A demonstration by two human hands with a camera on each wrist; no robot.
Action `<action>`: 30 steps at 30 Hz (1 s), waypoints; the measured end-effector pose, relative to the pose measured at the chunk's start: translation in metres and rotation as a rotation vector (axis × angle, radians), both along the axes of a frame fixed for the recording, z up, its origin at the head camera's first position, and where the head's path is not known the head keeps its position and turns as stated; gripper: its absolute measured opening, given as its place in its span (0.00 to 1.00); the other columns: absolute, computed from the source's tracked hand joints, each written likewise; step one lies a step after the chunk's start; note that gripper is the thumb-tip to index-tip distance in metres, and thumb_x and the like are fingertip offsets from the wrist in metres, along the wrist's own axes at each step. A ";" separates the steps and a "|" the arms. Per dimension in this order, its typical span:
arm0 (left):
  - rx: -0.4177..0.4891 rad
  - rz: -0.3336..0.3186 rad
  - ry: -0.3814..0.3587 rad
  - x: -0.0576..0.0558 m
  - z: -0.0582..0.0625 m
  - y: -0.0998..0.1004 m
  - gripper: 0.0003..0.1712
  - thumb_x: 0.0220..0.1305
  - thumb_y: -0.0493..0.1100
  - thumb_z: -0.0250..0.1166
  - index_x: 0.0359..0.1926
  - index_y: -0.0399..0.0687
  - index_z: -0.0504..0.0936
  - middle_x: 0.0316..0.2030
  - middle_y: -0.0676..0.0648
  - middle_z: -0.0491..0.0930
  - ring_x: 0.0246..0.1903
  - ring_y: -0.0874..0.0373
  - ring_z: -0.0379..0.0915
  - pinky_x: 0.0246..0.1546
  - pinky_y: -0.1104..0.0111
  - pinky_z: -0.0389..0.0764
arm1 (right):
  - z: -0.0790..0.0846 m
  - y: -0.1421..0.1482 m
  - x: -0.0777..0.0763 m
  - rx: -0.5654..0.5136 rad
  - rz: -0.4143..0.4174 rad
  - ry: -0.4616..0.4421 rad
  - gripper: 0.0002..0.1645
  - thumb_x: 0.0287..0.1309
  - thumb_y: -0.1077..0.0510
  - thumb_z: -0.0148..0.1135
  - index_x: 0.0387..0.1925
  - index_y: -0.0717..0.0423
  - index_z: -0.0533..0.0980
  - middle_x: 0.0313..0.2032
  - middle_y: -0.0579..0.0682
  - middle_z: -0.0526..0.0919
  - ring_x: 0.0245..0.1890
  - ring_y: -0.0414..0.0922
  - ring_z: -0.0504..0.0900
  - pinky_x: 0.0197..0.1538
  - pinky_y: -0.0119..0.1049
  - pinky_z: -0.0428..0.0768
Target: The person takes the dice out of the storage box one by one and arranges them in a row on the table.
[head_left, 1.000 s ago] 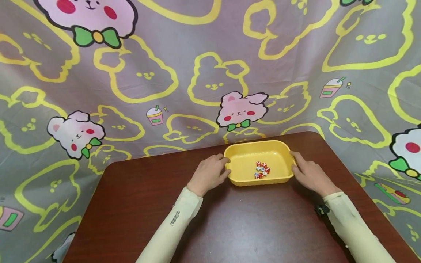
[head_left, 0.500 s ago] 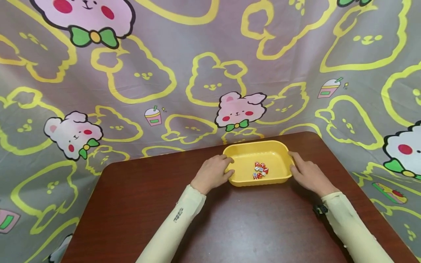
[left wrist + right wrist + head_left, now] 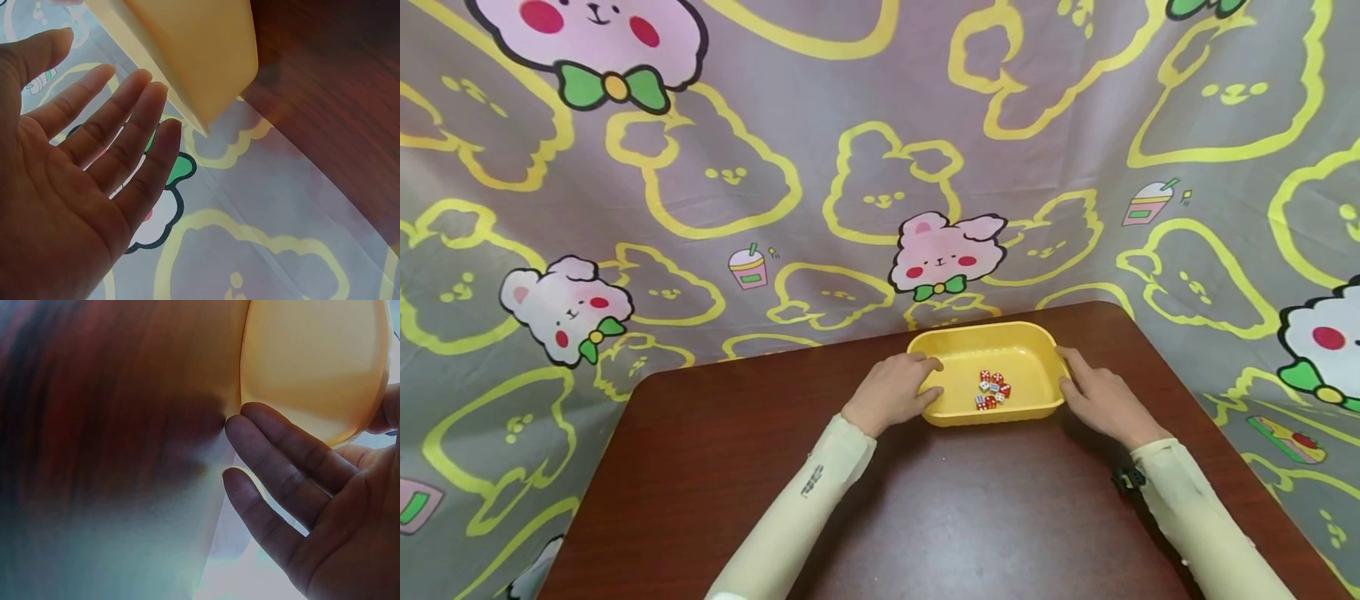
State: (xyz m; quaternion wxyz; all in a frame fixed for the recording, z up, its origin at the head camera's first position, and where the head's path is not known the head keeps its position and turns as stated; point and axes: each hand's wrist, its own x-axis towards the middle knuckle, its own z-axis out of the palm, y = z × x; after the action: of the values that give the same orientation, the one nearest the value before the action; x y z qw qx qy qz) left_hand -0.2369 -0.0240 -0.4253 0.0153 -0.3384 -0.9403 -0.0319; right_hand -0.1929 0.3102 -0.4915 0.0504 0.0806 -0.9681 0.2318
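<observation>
A yellow rectangular tray (image 3: pixel 955 415) stands on the dark table with several red and white dice (image 3: pixel 993 387) grouped on its floor. My left hand (image 3: pixel 891 390) is at the tray's left end, its fingertips overlapping the rim in the head view. In the left wrist view the left hand (image 3: pixel 94 162) shows loosely bent, spread fingers with nothing between them, beside the tray wall (image 3: pixel 206 56). At the other end, my right hand (image 3: pixel 1108 404) grips the rim. The right wrist view has the right hand's fingers (image 3: pixel 281 456) against the tray's outer side, the thumb near the rim.
The reddish-brown table (image 3: pixel 737 467) has rounded far corners. A patterned cloth (image 3: pixel 805 192) with cartoon animals hangs behind it and along both sides. A dark band (image 3: pixel 1127 480) is around the right wrist.
My left hand has slid rightward, its fingertips now further in over the tray's left rim. The right hand stays at the right end, and the dice lie as before.
</observation>
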 end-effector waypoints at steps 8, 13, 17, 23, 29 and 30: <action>-0.002 -0.020 -0.038 -0.008 -0.001 0.009 0.22 0.65 0.59 0.60 0.55 0.56 0.79 0.49 0.54 0.82 0.43 0.58 0.79 0.46 0.63 0.81 | 0.000 -0.001 0.000 0.001 0.002 -0.015 0.30 0.69 0.50 0.44 0.69 0.55 0.56 0.20 0.49 0.72 0.23 0.45 0.71 0.30 0.38 0.69; 0.007 -0.034 -0.073 -0.010 0.001 0.015 0.22 0.64 0.58 0.61 0.55 0.56 0.79 0.49 0.54 0.82 0.45 0.58 0.79 0.48 0.63 0.80 | 0.000 -0.001 0.000 0.002 -0.003 -0.015 0.30 0.69 0.51 0.44 0.69 0.55 0.56 0.22 0.50 0.73 0.23 0.45 0.71 0.30 0.38 0.69; -0.002 -0.048 -0.098 -0.012 0.004 0.020 0.22 0.65 0.58 0.60 0.56 0.56 0.79 0.50 0.54 0.82 0.48 0.59 0.78 0.50 0.62 0.79 | 0.000 0.000 0.000 0.001 -0.002 -0.016 0.30 0.69 0.51 0.44 0.69 0.54 0.56 0.21 0.49 0.72 0.23 0.44 0.70 0.30 0.38 0.68; 0.005 -0.072 -0.126 -0.019 0.006 0.027 0.22 0.65 0.58 0.59 0.56 0.55 0.79 0.50 0.53 0.83 0.48 0.60 0.77 0.51 0.62 0.79 | 0.000 0.001 0.000 0.007 0.000 -0.004 0.30 0.69 0.51 0.44 0.69 0.54 0.56 0.20 0.49 0.72 0.22 0.44 0.69 0.29 0.37 0.68; -0.021 -0.072 -0.142 -0.028 0.006 0.033 0.22 0.65 0.58 0.60 0.56 0.57 0.78 0.51 0.54 0.82 0.51 0.60 0.76 0.53 0.62 0.78 | -0.002 0.000 0.000 0.001 0.005 0.009 0.30 0.68 0.51 0.44 0.68 0.54 0.57 0.22 0.50 0.74 0.22 0.44 0.70 0.30 0.38 0.69; -0.030 -0.072 -0.146 -0.029 0.006 0.034 0.22 0.65 0.58 0.60 0.57 0.57 0.78 0.51 0.54 0.82 0.52 0.60 0.76 0.53 0.62 0.77 | -0.002 0.000 0.000 -0.001 0.008 0.011 0.30 0.68 0.52 0.44 0.68 0.55 0.57 0.22 0.50 0.75 0.22 0.45 0.70 0.30 0.38 0.69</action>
State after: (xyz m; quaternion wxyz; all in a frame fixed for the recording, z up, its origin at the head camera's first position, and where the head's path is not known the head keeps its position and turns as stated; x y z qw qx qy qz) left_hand -0.2658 0.0098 -0.4198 -0.0594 -0.3690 -0.9265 -0.0426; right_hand -0.1933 0.3105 -0.4934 0.0546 0.0859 -0.9673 0.2322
